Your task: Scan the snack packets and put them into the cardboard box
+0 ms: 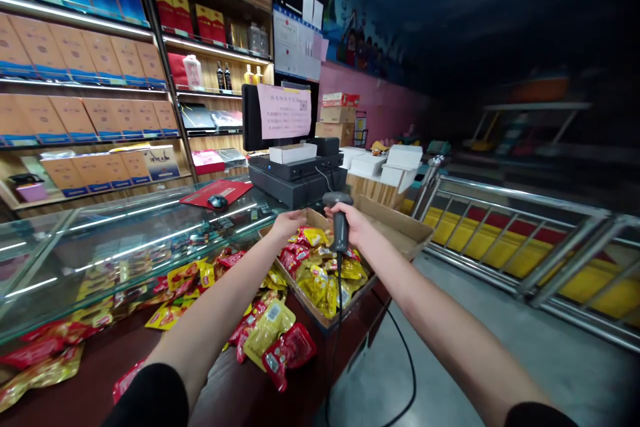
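Black sleeves (150, 397) frame packets (271, 330) on a brown counter (225, 390), lit shelves (220, 50) beyond.

Packets (270, 332), box (306, 302) on brown counter (245, 395)

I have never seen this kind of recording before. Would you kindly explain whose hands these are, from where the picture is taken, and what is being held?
There is no robot here: you see a person's own two bare hands, and the camera is worn on that person's head, looking forward and down. The right hand grips what looks like a handheld barcode scanner, with a black cable hanging from it. The left hand is by the rim of an open box of red and yellow packets; whether it touches is hard to tell. Loose packets also lie on the dark brown counter.
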The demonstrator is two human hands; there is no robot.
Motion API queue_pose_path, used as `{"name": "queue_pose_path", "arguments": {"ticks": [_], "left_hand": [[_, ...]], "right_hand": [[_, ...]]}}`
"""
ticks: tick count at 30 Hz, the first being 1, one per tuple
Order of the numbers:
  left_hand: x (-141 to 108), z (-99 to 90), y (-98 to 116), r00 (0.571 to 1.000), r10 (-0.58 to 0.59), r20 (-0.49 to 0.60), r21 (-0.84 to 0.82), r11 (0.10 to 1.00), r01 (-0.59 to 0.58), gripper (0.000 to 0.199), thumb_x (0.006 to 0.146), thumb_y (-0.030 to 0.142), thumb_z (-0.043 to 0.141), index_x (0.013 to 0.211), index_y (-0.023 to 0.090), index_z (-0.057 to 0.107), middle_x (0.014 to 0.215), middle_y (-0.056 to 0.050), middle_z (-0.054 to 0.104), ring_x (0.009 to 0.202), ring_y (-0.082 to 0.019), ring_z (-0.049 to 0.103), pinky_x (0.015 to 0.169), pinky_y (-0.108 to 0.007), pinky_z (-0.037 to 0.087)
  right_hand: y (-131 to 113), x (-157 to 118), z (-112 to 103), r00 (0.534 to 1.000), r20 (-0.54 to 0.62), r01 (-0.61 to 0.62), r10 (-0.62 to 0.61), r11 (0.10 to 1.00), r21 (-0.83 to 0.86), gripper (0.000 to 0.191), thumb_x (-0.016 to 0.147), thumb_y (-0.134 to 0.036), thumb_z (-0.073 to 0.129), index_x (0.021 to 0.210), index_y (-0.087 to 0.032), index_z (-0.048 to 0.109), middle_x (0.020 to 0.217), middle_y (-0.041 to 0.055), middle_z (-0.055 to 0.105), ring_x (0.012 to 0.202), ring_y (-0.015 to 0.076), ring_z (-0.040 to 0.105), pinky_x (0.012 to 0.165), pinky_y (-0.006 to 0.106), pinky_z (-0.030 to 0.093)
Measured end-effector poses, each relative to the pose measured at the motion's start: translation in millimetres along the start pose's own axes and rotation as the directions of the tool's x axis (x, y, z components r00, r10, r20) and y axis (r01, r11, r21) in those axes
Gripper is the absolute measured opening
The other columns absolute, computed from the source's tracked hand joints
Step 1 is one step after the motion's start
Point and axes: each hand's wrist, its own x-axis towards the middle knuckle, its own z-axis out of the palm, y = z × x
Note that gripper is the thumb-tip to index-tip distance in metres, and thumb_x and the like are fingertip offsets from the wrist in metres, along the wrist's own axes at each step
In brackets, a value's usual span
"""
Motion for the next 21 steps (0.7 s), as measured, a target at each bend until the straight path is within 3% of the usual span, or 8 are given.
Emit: {"name": "queue_pose_path", "arguments": {"ticks": [2,5,10,13,17,21], "left_hand": [[-4.7,-18.7,-2.6,1.000,0.014,-0.007,0.043,0.999,-0.014,0.048,0.059,0.022,0.079,0.104,0.012,0.068,0.101,-0.013,0.069,0.086,-0.021,0.064,0.073,-0.032,0.049],[-18.0,-64.7,-4.8,0.999,0.036,-0.016,0.053,0.998,-0.035,0.048,0.056,0.025,0.081,0.101,0.012,0.070,0.096,-0.012,0.070,0.081,-0.020,0.064,0.073,-0.031,0.049],[-61.7,-152.8,-9.2,0.995,0.005,-0.100,0.117,0.993,0.006,0.049,0.051,0.029,0.084,0.096,0.014,0.072,0.086,-0.009,0.071,0.075,-0.019,0.064,0.068,-0.029,0.049],[-93.9,-191.4,-18.5,0.994,0.005,-0.111,0.173,0.985,0.015,0.047,0.051,0.031,0.083,0.095,0.016,0.073,0.091,-0.010,0.072,0.075,-0.019,0.064,0.066,-0.028,0.049],[-126.2,-218.5,-42.2,0.991,0.040,-0.127,0.258,0.966,-0.006,0.041,0.055,0.032,0.080,0.093,0.017,0.074,0.086,-0.008,0.072,0.072,-0.020,0.065,0.064,-0.027,0.049],[-143.2,-229.5,-71.9,0.981,0.107,-0.163,0.370,0.928,-0.040,0.033,0.058,0.030,0.076,0.089,0.017,0.074,0.085,-0.008,0.072,0.078,-0.023,0.066,0.074,-0.031,0.048]], "right_hand": [[5.8,-1.2,2.3,0.998,0.040,-0.047,0.045,0.997,0.055,0.015,0.069,-0.017,0.052,0.079,-0.013,0.063,0.068,0.0050,0.064,0.059,0.0136,0.056,0.056,0.025,0.046],[18.1,-5.8,20.4,0.985,0.161,-0.075,0.063,0.995,0.072,0.016,0.070,-0.016,0.051,0.081,-0.013,0.063,0.074,0.0070,0.066,0.065,0.0146,0.059,0.058,0.025,0.048],[48.8,-22.6,73.8,0.932,0.322,-0.208,0.169,0.974,0.091,0.017,0.071,-0.015,0.050,0.081,-0.013,0.063,0.081,0.0086,0.068,0.073,0.0154,0.062,0.063,0.024,0.050],[76.6,-33.6,104.0,0.879,0.413,-0.292,0.237,0.954,0.074,0.018,0.070,-0.014,0.050,0.081,-0.013,0.064,0.082,0.0078,0.068,0.072,0.0137,0.063,0.065,0.023,0.050],[122.4,-44.8,132.2,0.850,0.434,-0.344,0.299,0.939,0.026,0.016,0.069,-0.016,0.052,0.078,-0.014,0.065,0.074,0.0063,0.067,0.067,0.0140,0.062,0.059,0.022,0.049],[164.0,-53.0,148.3,0.894,0.354,-0.291,0.274,0.957,-0.007,0.013,0.064,-0.017,0.058,0.074,-0.015,0.065,0.065,0.0026,0.064,0.062,0.0123,0.059,0.057,0.021,0.047]]}}
